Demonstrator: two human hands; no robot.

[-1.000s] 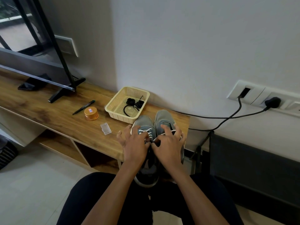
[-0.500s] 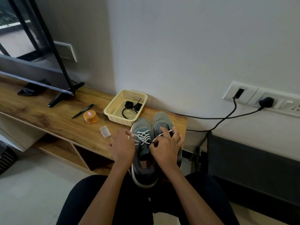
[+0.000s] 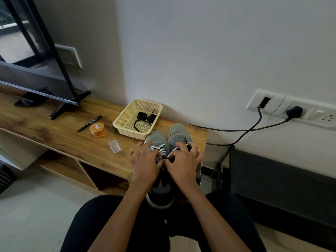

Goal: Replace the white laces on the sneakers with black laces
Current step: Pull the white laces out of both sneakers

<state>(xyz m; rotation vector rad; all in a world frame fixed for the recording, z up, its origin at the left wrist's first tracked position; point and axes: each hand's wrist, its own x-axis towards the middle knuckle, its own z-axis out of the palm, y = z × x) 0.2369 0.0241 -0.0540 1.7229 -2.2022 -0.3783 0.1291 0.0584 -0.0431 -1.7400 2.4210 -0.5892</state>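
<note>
Task barely begun. White laces (image 3: 160, 149) are seen threaded through the left of the sneakers (image 3: 157, 138), which are set at the near right end of the wooden shelf (image 3: 54, 131). Black laces (image 3: 143, 118) are untouched, coiled in the basket (image 3: 127, 113) just beyond the toes. A white strand is pinched by the curled right hand (image 3: 183, 160). The left hand (image 3: 145, 164) is laid on the left shoe, fingers spread; whether anything is pinched cannot be told. The right shoe's lacing is mostly hidden under the right hand.
</note>
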